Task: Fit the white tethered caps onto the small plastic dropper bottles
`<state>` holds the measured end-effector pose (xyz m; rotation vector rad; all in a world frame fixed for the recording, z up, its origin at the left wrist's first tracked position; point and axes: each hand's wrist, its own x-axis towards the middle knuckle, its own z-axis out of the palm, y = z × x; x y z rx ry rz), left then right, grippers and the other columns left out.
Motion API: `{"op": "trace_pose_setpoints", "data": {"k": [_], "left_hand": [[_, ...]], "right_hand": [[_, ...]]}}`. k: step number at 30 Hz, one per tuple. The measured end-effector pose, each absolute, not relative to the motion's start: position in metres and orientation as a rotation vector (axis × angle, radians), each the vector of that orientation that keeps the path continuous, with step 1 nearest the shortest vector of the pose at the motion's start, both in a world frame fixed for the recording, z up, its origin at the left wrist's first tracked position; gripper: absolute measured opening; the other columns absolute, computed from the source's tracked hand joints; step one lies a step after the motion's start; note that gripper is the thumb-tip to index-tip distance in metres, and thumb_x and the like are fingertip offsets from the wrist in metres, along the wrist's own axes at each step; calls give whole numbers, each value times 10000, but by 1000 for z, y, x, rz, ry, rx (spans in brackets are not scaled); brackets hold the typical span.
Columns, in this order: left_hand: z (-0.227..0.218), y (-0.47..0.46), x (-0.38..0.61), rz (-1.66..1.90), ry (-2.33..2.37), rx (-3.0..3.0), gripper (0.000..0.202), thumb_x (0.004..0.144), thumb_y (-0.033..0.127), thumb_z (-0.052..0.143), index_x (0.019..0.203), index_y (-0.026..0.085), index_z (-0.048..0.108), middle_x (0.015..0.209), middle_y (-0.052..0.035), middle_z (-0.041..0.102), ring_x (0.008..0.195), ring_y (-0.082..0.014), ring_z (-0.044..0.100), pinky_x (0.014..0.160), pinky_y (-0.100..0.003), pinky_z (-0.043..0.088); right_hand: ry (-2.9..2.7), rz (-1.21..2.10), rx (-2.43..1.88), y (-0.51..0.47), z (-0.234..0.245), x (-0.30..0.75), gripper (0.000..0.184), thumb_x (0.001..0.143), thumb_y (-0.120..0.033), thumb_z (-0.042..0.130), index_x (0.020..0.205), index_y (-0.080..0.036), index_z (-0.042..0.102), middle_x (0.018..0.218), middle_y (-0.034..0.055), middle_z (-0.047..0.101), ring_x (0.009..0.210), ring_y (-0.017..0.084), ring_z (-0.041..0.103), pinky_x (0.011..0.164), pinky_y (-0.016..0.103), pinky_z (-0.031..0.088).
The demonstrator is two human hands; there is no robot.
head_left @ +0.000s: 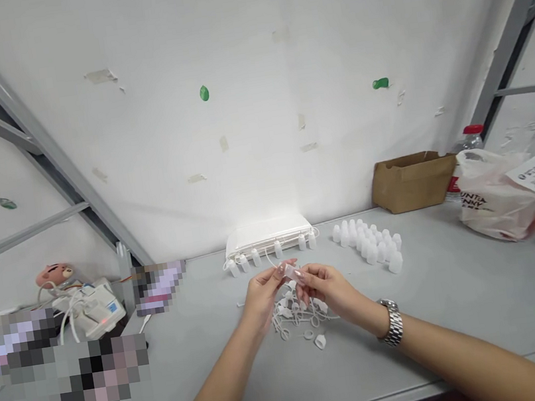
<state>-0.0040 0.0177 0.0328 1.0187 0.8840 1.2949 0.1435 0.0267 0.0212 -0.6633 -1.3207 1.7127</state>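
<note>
My left hand (262,292) and my right hand (324,286) meet above the middle of the table, fingers pinched on a small translucent plastic bottle (289,271). A thin white cord rises from near my left fingertips; the fingers partly hide the bottle's ends. Beneath my hands lies a loose pile of white plastic caps with cords and rings (292,314), and one single cap (320,341) sits nearer to me. Behind them is a white box (267,231) with several small capped bottles (256,256) along its front. To the right stand rows of small translucent bottles (369,245).
A brown cardboard box (410,184) stands at the back right, beside a red-capped bottle (473,137) and a white plastic bag (498,199). On the left are a white device with cables (95,310), a pink bear figure (55,275) and blurred-out items. A white wall closes off the back.
</note>
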Motion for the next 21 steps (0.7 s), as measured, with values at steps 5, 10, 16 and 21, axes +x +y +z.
{"op": "trace_pose_setpoints", "data": {"k": [5, 10, 16, 21], "left_hand": [[40, 33, -51, 1204, 1372, 1384, 303, 584, 420, 671, 782, 194, 709, 912, -103, 673, 857, -254, 568, 770, -331, 375], [18, 40, -66, 1047, 1731, 1713, 317, 496, 324, 717, 790, 205, 705, 770, -74, 626, 733, -248, 545, 695, -330, 367], [-2, 38, -44, 984, 1803, 1886, 134, 629, 299, 615, 691, 220, 704, 745, -74, 616, 788, -251, 533, 710, -332, 356], [5, 41, -45, 1174, 1795, 1749, 103, 631, 240, 604, 598, 228, 700, 786, -53, 656, 799, -218, 562, 751, -324, 378]], "right_hand": [[-1085, 1753, -687, 36, 24, 152, 301, 703, -428, 618, 713, -128, 598, 606, 13, 581, 519, 84, 495, 550, 238, 396], [-1050, 1781, -721, 42, 22, 157, 277, 715, -393, 618, 734, -116, 624, 605, 17, 571, 528, 83, 492, 563, 233, 403], [-1058, 1787, -747, 38, 20, 153, 285, 699, -399, 630, 746, -117, 625, 601, 13, 563, 517, 78, 483, 549, 226, 392], [-1169, 1706, -823, 37, 22, 153, 324, 703, -451, 600, 724, -128, 603, 605, 8, 554, 516, 84, 482, 554, 238, 393]]}}
